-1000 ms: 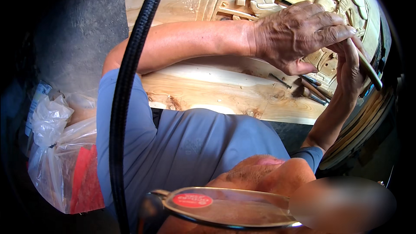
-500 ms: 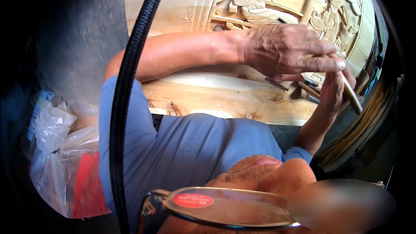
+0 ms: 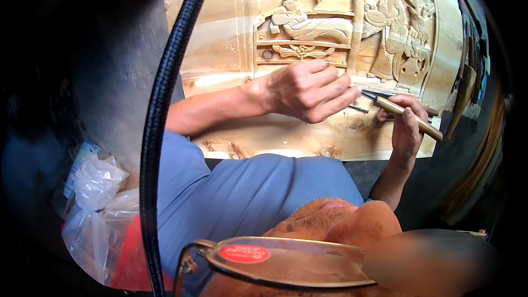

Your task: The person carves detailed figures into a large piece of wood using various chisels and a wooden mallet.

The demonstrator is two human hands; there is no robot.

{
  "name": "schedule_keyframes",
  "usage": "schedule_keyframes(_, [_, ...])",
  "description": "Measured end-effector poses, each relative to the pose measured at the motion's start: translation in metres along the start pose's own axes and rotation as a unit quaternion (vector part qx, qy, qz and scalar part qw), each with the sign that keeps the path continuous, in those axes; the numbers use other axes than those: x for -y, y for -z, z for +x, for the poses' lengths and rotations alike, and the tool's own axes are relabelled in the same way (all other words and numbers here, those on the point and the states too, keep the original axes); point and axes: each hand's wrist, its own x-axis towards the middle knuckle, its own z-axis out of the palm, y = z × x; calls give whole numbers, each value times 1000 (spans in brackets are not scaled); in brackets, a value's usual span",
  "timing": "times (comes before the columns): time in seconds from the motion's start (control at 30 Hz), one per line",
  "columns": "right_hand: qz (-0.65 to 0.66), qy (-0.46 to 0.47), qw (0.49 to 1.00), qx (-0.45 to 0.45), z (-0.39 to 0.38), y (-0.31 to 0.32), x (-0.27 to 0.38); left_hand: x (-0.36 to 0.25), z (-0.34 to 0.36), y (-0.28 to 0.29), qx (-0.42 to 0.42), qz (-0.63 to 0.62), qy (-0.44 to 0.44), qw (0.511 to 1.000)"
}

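Note:
My left hand (image 3: 311,93) is curled closed above the lower plain part of the pale wooden board (image 3: 258,137), its fingertips close to the blade end of a carving tool; what they hold, if anything, is hidden. My right hand (image 3: 407,126) grips that tool's wooden handle (image 3: 426,127), with the blade angled up toward my left hand. Beyond both hands is the carved relief (image 3: 311,25) of figures and ornament. A thin dark metal tool (image 3: 360,109) lies by my left hand, and other tools are partly hidden behind the right.
Wooden pieces (image 3: 465,102) and other items crowd the board's right edge. A knotted clear plastic bag (image 3: 99,192) with red contents sits at lower left on the grey surface. A black braided cable (image 3: 165,77) hangs across the view, left of my forearm.
Both hands have come down from a raised position over the carving. My left fingers have curled further, and the tool's blade end now shows between the hands. More of the carved panel is visible.

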Motion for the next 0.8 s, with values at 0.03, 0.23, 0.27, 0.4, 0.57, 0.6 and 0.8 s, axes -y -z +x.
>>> schedule_keyframes(0.03, [-3, -11, 1000, 1, -2, -1, 0, 0, -3, 4, -1, 16, -5, 1000])
schedule_keyframes(0.23, [8, 11, 997, 70, -23, -5, 0, -22, -11, 57, 104, -7, 42, 994])
schedule_keyframes(0.27, [2, -13, 997, 81, -25, -6, 4, -27, -20, 62, 115, 2, 43, 992])
schedule_keyframes(0.4, [-12, 2, 997, 77, -51, -28, 1, -66, -22, 67, 132, 24, 86, 987])
schedule_keyframes(0.57, [74, -79, 990, 95, -71, -58, -24, -83, -20, 57, 113, 86, 44, 989])
schedule_keyframes(0.6, [72, -75, 990, 96, -73, -63, -26, -85, -21, 58, 121, 88, 36, 988])
schedule_keyframes(0.8, [-80, -27, 986, 143, -68, -65, -14, -90, -30, 59, 155, 42, 70, 985])
